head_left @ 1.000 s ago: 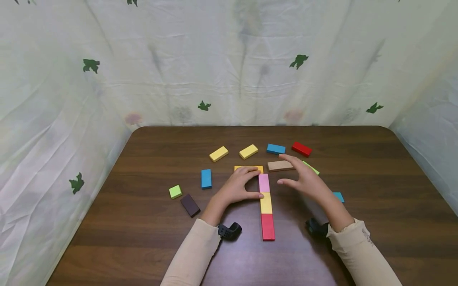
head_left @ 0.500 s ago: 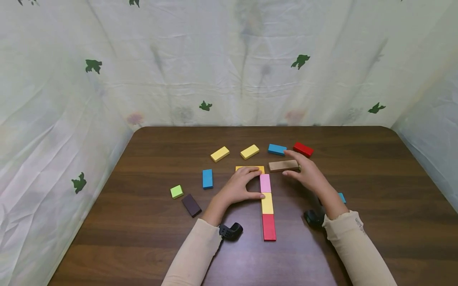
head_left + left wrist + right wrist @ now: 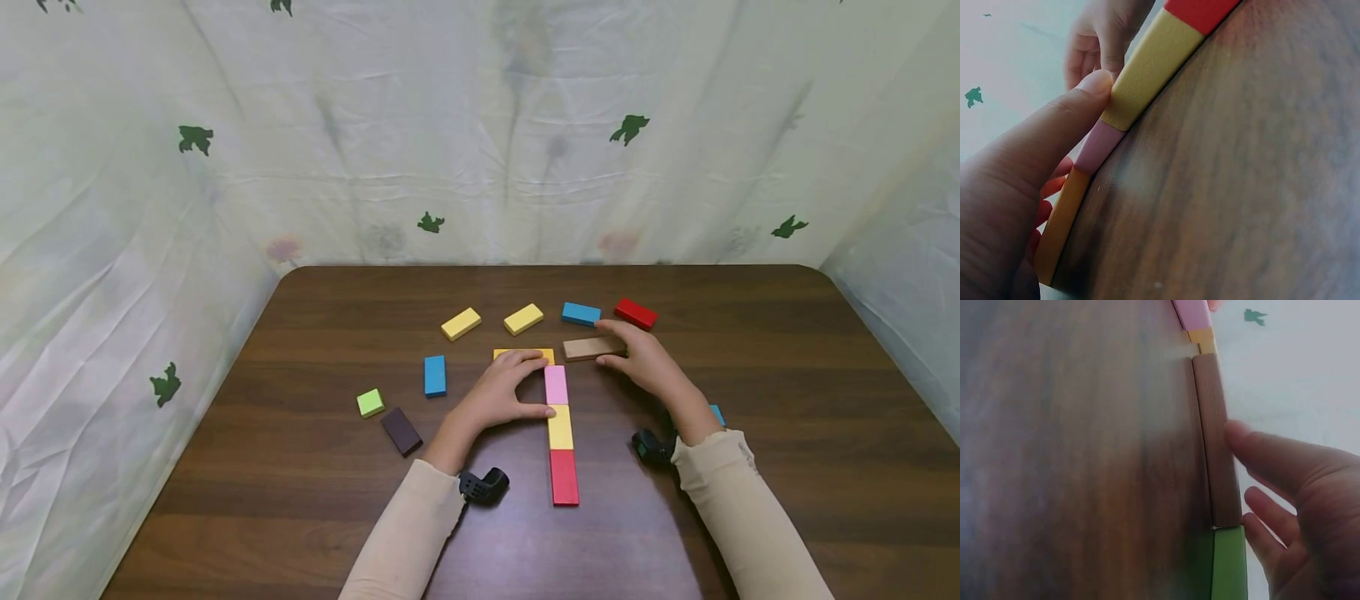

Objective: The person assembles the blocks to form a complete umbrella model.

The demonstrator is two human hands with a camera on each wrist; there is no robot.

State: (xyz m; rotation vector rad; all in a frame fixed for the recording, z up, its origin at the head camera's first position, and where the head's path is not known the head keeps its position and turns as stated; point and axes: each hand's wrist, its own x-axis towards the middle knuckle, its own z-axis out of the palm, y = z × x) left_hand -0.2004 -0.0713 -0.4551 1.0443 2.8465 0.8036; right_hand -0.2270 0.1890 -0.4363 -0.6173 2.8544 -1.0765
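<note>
My left hand (image 3: 497, 396) lies beside a row of blocks, its thumb at the edge of the yellow block (image 3: 559, 428) and its fingers over the orange block (image 3: 538, 355) set crosswise at the far end. Between these sits a pink block (image 3: 556, 385); a red block (image 3: 564, 477) ends the row nearest me. My right hand (image 3: 647, 360) is around the plain wooden block (image 3: 587, 349), thumb on the near side and index finger beyond it. In the right wrist view the thumb tip overlaps the wooden block's edge, and a green block (image 3: 1229, 562) adjoins its end.
Two loose yellow blocks (image 3: 461, 323), a blue block (image 3: 581, 314) and a red block (image 3: 636, 313) lie farther back. On the left are another blue block (image 3: 435, 376), a small lime block (image 3: 370, 403) and a dark block (image 3: 402, 431). A blue block (image 3: 717, 414) shows partly behind the right forearm.
My right hand has moved left to the wooden block, its thumb and index finger drawing slightly closer together, and now hides the green block in the head view. The left hand stays in place.
</note>
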